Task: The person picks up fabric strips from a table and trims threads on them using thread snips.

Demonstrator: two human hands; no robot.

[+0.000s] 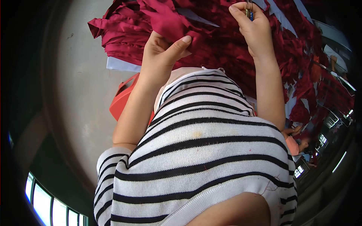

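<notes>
My left hand [162,52] is closed on a piece of dark red fabric [166,20], pinching it between thumb and fingers at the near side of a large heap. To the right, my right hand [256,28] is raised over the same heap. Between its thumb and fingers sits a small tool that looks like thread snips [248,13], with metal and blue parts showing. My fingers hide much of it, and its tip runs up to the frame's top edge.
Folded red cloth [124,41] lies in layers at the heap's left end, over white material [122,64]. A red plastic seat or stool [122,100] is beside my left forearm. Another person [294,145] is at the far right, near more red cloth.
</notes>
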